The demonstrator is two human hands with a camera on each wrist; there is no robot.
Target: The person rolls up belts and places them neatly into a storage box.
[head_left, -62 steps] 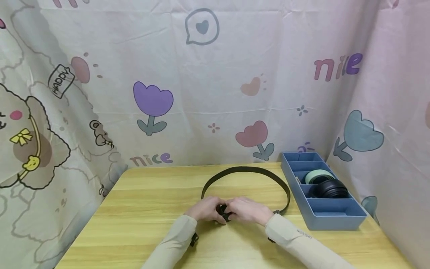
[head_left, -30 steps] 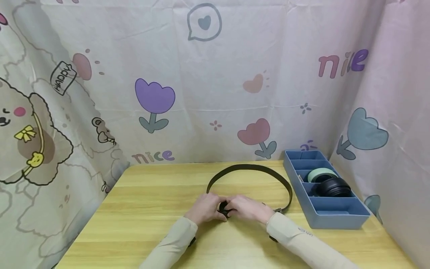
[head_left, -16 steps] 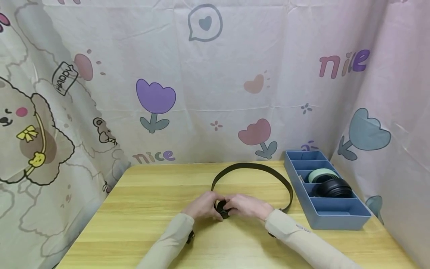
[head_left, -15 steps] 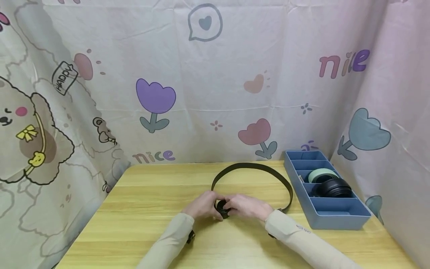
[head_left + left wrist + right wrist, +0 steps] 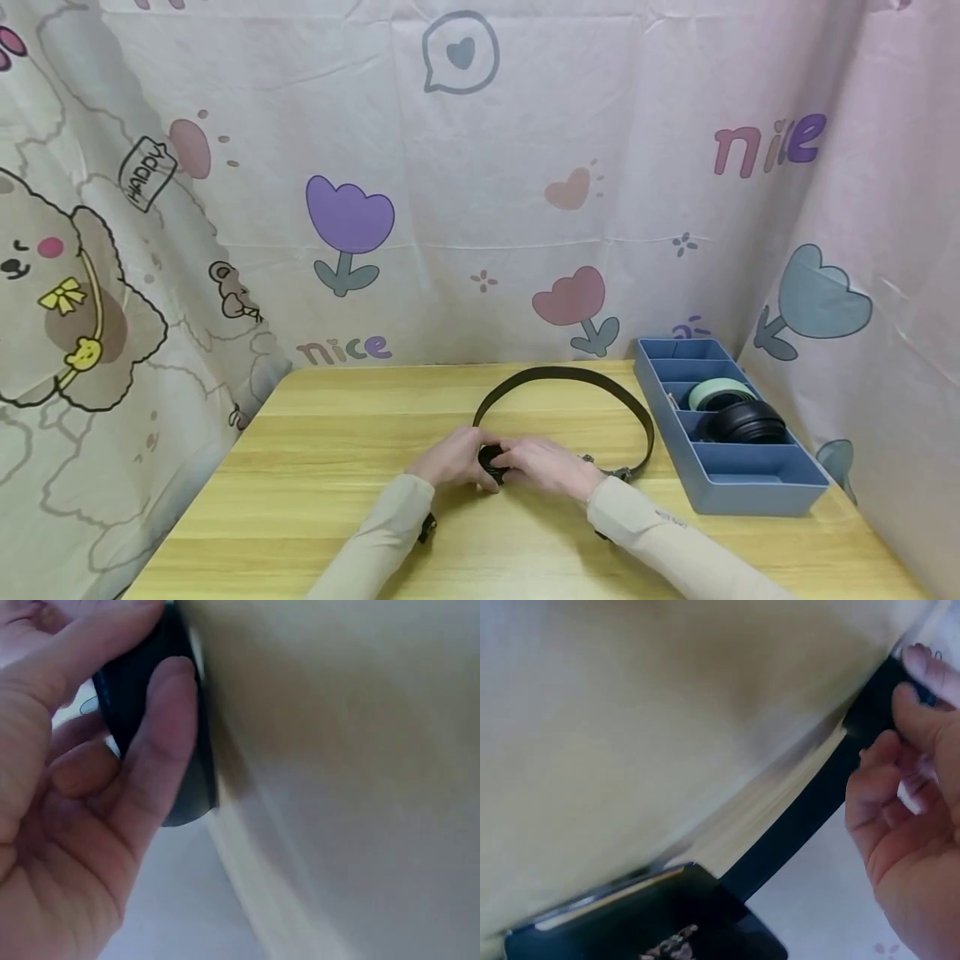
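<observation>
A dark leather belt (image 5: 562, 372) stands on its edge on the wooden table, with one end wound into a small coil (image 5: 491, 460) and the rest curving behind in a wide loop. My left hand (image 5: 453, 457) grips the coil from the left; in the left wrist view, its thumb and fingers lie round the dark roll (image 5: 131, 682). From the right, my right hand (image 5: 547, 465) pinches the same coil. Beyond my right wrist lies the metal buckle (image 5: 622, 473), partly covered in the head view. Close up in the right wrist view are the strap (image 5: 802, 810) and the buckle end (image 5: 622, 922).
A blue divided tray (image 5: 757, 497) stands at the right of the table (image 5: 322, 500). In its compartments lie a black coiled belt (image 5: 746, 422) and a pale green coil (image 5: 716, 390). A patterned curtain (image 5: 465, 183) hangs behind and at both sides.
The loop's left side has moved to the right, so the loop is narrower. Both hands stay at the coil, with small shifts of the fingers. The tray's contents have not moved.
</observation>
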